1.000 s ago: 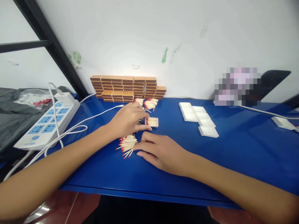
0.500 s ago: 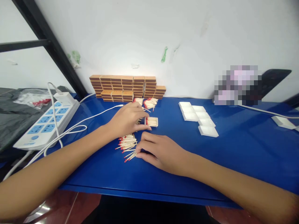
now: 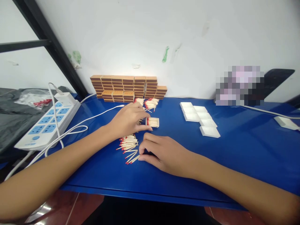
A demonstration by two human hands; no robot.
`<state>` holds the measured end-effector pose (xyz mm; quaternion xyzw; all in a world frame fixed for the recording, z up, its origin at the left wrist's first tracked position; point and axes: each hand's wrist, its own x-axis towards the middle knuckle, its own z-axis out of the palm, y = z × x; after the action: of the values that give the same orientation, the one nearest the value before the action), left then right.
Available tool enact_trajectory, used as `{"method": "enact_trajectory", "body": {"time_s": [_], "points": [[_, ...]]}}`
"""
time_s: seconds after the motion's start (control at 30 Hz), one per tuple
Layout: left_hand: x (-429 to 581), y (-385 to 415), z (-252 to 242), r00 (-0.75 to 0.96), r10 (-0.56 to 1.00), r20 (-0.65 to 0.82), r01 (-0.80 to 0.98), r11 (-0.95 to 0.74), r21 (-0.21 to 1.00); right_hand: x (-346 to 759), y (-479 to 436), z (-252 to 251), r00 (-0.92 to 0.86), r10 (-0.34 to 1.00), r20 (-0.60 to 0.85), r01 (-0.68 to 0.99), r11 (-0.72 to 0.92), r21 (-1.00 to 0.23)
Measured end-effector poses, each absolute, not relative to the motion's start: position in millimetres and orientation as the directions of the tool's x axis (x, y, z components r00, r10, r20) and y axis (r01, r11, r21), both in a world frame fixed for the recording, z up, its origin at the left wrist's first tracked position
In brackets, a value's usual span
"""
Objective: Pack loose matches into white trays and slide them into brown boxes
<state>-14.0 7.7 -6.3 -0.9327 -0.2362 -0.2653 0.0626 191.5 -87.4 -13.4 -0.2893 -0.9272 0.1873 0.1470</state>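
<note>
My left hand grips a small white matchbox tray by its left end, thumb at the near side and fingers at the far side. Red-headed matches lie side by side in that tray. Closer to me, my right hand pinches the ends of a few matches between thumb and fingers. Just left of those fingertips spreads a loose pile of matches on the blue table. More matches lie partly hidden behind the left hand.
Stacked matchboxes line the wall, with match heaps before them. Several white trays lie at the right. A power strip and white cables occupy the left. A dark device leans at the back right.
My right hand has shifted slightly right and drawn the pinched matches a little away from the pile. My left hand keeps its hold on the tray.
</note>
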Motion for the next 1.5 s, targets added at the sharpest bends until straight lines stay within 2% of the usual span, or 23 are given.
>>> {"method": "enact_trajectory", "body": {"time_s": [0.43, 0.93, 1.07, 1.27, 1.37, 1.5], "points": [[-13.9, 6.4, -4.9, 0.749, 0.418, 0.513, 0.478, -0.878, 0.018, 189.3, -92.8, -8.0, -0.798, 0.589, 0.128, 0.497, 0.763, -0.412], [-14.6, 7.5, -5.4, 0.752, 0.402, 0.522, 0.468, -0.883, 0.006, 188.3, -90.4, -15.6, -0.797, 0.582, 0.161, 0.502, 0.786, -0.361], [-15.5, 9.3, -5.7, 0.763, 0.385, 0.52, 0.464, -0.886, -0.024, 199.8, -77.8, -9.5, -0.739, 0.618, 0.268, 0.504, 0.771, -0.389], [-14.4, 7.4, -4.2, 0.749, 0.401, 0.527, 0.474, -0.88, -0.005, 238.0, -36.4, 3.8, -0.484, 0.698, 0.527, 0.641, 0.693, -0.33], [-14.0, 5.8, -3.0, 0.739, 0.402, 0.542, 0.475, -0.88, 0.004, 247.1, -26.3, 4.0, -0.449, 0.703, 0.552, 0.707, 0.657, -0.262], [-13.1, 4.7, -2.2, 0.708, 0.399, 0.582, 0.476, -0.879, 0.023, 242.9, -29.1, -1.2, -0.509, 0.684, 0.522, 0.72, 0.671, -0.179]]}}
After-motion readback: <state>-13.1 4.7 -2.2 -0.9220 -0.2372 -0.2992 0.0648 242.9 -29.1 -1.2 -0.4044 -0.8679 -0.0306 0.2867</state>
